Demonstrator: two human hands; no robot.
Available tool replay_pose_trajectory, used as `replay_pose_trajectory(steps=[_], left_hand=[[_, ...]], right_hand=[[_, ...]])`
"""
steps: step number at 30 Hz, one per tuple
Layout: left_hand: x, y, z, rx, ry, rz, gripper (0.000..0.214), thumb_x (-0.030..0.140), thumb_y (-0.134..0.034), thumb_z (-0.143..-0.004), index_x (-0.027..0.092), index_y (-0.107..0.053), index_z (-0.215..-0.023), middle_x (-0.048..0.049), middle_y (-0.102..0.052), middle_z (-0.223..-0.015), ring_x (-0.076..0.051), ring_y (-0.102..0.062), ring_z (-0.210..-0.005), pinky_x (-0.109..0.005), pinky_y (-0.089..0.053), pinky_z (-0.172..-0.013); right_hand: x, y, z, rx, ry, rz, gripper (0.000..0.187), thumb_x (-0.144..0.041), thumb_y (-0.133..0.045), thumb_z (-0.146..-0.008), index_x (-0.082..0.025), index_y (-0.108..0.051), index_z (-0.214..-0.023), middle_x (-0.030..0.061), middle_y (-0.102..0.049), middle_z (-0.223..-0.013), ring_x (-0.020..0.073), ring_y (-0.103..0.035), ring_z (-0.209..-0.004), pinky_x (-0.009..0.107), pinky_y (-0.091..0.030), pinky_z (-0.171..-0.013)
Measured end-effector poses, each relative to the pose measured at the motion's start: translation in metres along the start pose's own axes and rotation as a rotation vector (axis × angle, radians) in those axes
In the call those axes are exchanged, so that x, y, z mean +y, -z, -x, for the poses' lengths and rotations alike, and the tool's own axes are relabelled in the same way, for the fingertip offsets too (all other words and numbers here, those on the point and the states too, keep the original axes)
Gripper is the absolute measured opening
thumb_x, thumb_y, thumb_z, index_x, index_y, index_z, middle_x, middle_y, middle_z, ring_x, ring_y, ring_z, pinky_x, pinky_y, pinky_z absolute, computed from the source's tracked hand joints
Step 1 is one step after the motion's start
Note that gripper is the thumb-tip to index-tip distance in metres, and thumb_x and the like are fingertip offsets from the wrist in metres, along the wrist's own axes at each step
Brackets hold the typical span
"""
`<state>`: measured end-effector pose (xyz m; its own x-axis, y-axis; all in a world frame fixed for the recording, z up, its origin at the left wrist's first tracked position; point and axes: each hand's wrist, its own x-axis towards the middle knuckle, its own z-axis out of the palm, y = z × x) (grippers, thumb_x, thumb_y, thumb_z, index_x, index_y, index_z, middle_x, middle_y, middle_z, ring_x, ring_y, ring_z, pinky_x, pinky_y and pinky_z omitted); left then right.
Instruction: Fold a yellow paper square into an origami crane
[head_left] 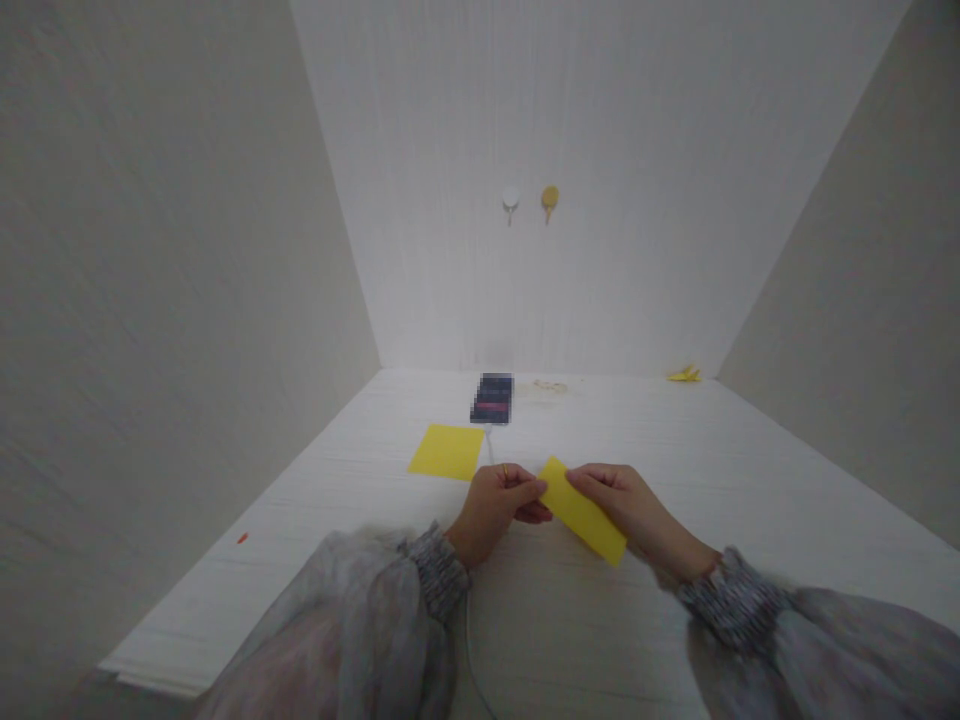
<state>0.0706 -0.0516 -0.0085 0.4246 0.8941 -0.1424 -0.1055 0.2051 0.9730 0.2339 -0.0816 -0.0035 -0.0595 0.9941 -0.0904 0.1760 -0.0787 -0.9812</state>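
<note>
Between my two hands is a folded strip of yellow paper (585, 515), tilted down toward the right. My left hand (499, 505), with a ring on one finger, pinches its upper left corner between thumb and fingers. On the strip's upper right edge my right hand (634, 510) grips with the thumb on top; its other fingers are mostly hidden behind the paper. A flat yellow paper sheet (448, 452) lies on the white table just beyond my left hand.
Behind the sheet, a phone (493, 398) is joined to a white cable (471, 650) running under my left arm. A folded yellow paper figure (684, 374) sits at the back right corner. Two hooks, white (511, 198) and gold (550, 197), are on the back wall. A small red piece (242, 538) lies left.
</note>
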Motion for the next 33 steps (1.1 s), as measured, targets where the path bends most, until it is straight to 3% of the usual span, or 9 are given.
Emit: replay_pose_trajectory(steps=[8,14,23,33], left_hand=[[-0.0069,0.0033,-0.0019,-0.136,0.015,-0.076,0.022,0.029,-0.061,-0.060,0.012,-0.049,-0.066,-0.0012,-0.058,-0.054,-0.010,-0.056,-0.046,-0.021,-0.044,-0.047],[-0.0087,0.0035,-0.0047,-0.140,-0.099,-0.077,0.028,0.034,-0.062,-0.060,0.012,-0.055,-0.074,-0.0014,-0.059,-0.067,-0.007,-0.053,-0.054,-0.018,-0.039,-0.050],[-0.0086,0.0044,-0.0069,-0.107,-0.089,-0.120,0.025,0.033,-0.061,-0.061,0.011,-0.059,-0.072,-0.0021,-0.059,-0.062,-0.009,-0.052,-0.053,-0.021,-0.039,-0.051],[-0.0087,0.0047,-0.0087,-0.067,-0.119,-0.179,0.023,0.034,-0.059,-0.061,0.012,-0.057,-0.067,0.0003,-0.055,-0.056,-0.008,-0.048,-0.048,-0.020,-0.036,-0.047]], right_hand=[[-0.0004,0.0025,0.0013,-0.127,-0.092,-0.085,0.026,-0.040,-0.054,-0.068,-0.014,-0.060,-0.065,-0.0004,-0.058,-0.054,0.0089,-0.047,-0.043,0.021,-0.031,-0.041],[-0.0042,-0.0011,0.0039,-0.155,-0.133,-0.053,0.025,-0.039,-0.056,-0.067,-0.014,-0.059,-0.062,-0.0015,-0.055,-0.050,0.0078,-0.044,-0.041,0.020,-0.028,-0.040],[-0.0005,-0.0003,-0.0005,-0.160,-0.027,0.168,0.030,-0.041,-0.052,-0.070,-0.012,-0.062,-0.065,-0.0011,-0.050,-0.049,0.0068,-0.038,-0.041,0.020,-0.024,-0.039],[0.0028,0.0007,-0.0024,-0.160,0.039,0.242,0.031,-0.040,-0.049,-0.072,-0.013,-0.062,-0.065,-0.0009,-0.050,-0.050,0.0076,-0.038,-0.043,0.020,-0.025,-0.040]])
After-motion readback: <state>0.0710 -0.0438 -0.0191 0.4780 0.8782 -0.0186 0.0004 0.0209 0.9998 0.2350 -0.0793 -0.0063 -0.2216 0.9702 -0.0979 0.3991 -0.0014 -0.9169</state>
